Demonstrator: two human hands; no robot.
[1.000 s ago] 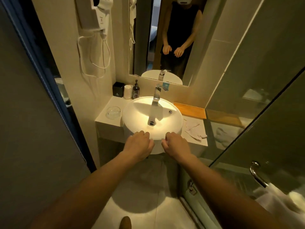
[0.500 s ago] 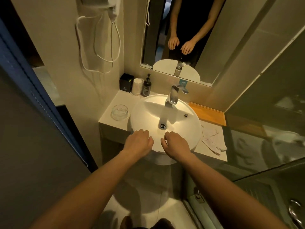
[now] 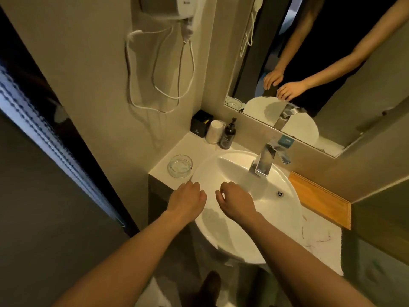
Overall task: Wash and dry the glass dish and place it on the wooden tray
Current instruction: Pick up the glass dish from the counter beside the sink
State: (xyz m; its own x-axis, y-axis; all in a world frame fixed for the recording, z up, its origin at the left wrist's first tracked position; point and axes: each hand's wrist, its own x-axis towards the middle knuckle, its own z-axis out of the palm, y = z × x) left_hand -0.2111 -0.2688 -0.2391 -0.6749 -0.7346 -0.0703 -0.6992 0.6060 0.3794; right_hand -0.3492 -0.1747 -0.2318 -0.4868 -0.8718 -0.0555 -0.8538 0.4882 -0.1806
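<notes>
A small round clear glass dish (image 3: 180,165) sits on the white counter left of the round white basin (image 3: 285,220). My left hand (image 3: 188,200) hovers at the basin's left rim, just below the dish, fingers loosely curled and holding nothing. My right hand (image 3: 235,200) hangs over the basin bowl, fingers curled, holding nothing. A wooden tray (image 3: 321,199) lies on the counter to the right of the basin, against the wall. A white cloth (image 3: 321,242) lies in front of the tray.
A chrome tap (image 3: 265,159) stands at the basin's back. A black box (image 3: 201,123), a white cup (image 3: 215,132) and a dark pump bottle (image 3: 228,135) stand in the back left corner. A mirror (image 3: 309,63) and a wall hair dryer (image 3: 177,12) hang above. A dark door edge lies left.
The view has come closer to the basin and tilted. Both hands moved forward from the basin's front edge, now over its left rim and bowl, nearer the glass dish.
</notes>
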